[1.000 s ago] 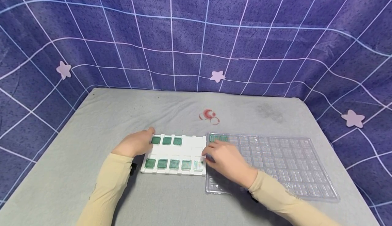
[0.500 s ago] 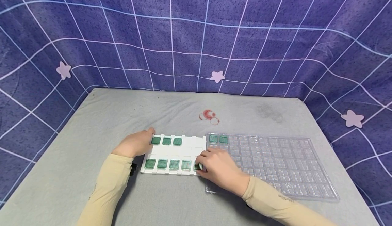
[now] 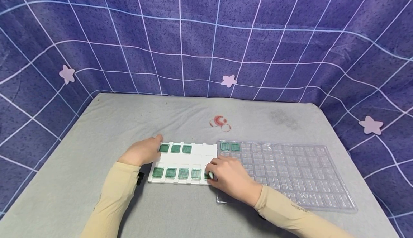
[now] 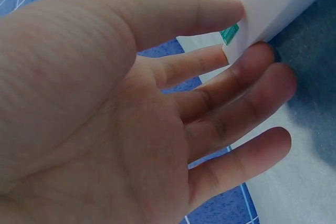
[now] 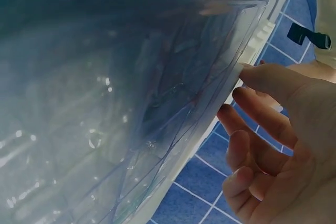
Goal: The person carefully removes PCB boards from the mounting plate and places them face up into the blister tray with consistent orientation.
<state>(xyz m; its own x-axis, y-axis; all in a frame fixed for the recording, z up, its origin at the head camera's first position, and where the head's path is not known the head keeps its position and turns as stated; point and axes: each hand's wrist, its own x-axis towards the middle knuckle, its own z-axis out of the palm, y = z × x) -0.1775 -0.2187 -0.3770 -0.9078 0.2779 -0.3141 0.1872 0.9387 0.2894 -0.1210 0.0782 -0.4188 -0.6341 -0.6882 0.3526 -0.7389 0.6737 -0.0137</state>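
My left hand [image 3: 144,151] pinches the left edge of a white tray [image 3: 180,158], thumb on top and index finger along the side, as the left wrist view shows. Small green perforated circuit boards sit in its pockets: three at the back left and several along the front row. My right hand [image 3: 230,175] is at the tray's front right corner, with thumb and fingertips pinching the last green circuit board [image 3: 211,175] of that row, mostly covered by the fingers. In the right wrist view, that board is hidden behind the clear tray's edge.
A clear plastic tray [image 3: 288,168] with rows of pockets lies against the white tray's right side, partly under my right forearm. Two green boards [image 3: 230,147] sit in its back left pockets. Grey cloth [image 3: 180,209] covers the table, and a purple gridded curtain [image 3: 200,41] surrounds it.
My right hand has moved from between the two trays down to the white tray's front right pocket and taken hold of the board there. The left hand has stayed put.
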